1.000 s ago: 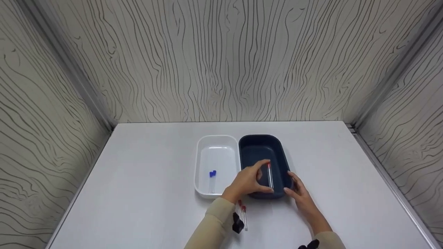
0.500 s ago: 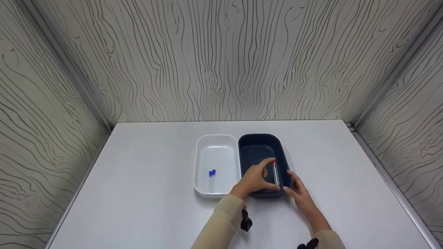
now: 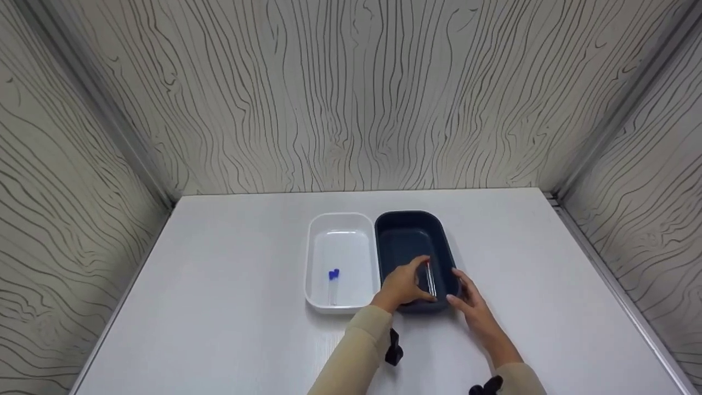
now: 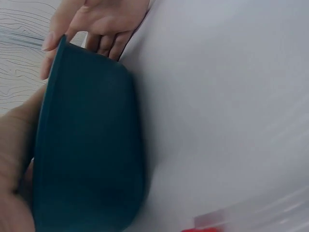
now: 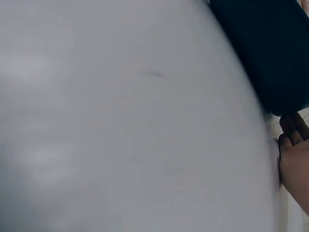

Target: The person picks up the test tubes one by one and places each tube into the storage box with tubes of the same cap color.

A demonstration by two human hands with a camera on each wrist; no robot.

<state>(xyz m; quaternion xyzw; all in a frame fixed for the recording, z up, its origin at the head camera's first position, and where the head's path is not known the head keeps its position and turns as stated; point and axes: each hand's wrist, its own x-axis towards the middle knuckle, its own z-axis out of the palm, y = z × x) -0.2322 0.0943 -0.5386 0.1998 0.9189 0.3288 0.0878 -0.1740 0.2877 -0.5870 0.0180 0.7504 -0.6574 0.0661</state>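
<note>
In the head view my left hand (image 3: 403,285) reaches into the dark blue tray (image 3: 408,218) from the front. Between its thumb and index finger it holds a clear tube with a red cap (image 3: 431,281), spanned lengthwise, low inside the tray. My right hand (image 3: 474,307) grips the tray's front right corner, thumb at the front and fingers along the right side. Both hands also show beside the tray wall (image 4: 91,135) in the left wrist view. The right wrist view catches only part of my right hand (image 5: 295,154) under the tray (image 5: 265,53).
Touching the dark tray on its left is a white tray (image 3: 308,258) with blue-capped tubes (image 3: 333,282) lying in it. A red cap (image 4: 203,230) and blurred clear tubes (image 4: 270,212) lie on the white table (image 3: 230,307); in the head view my left arm hides them.
My left hand moved right with the red-capped tube, then slightly back left and lower into the dark tray. The right hand stays at the corner. The loose red-capped tubes became hidden behind my left forearm.
</note>
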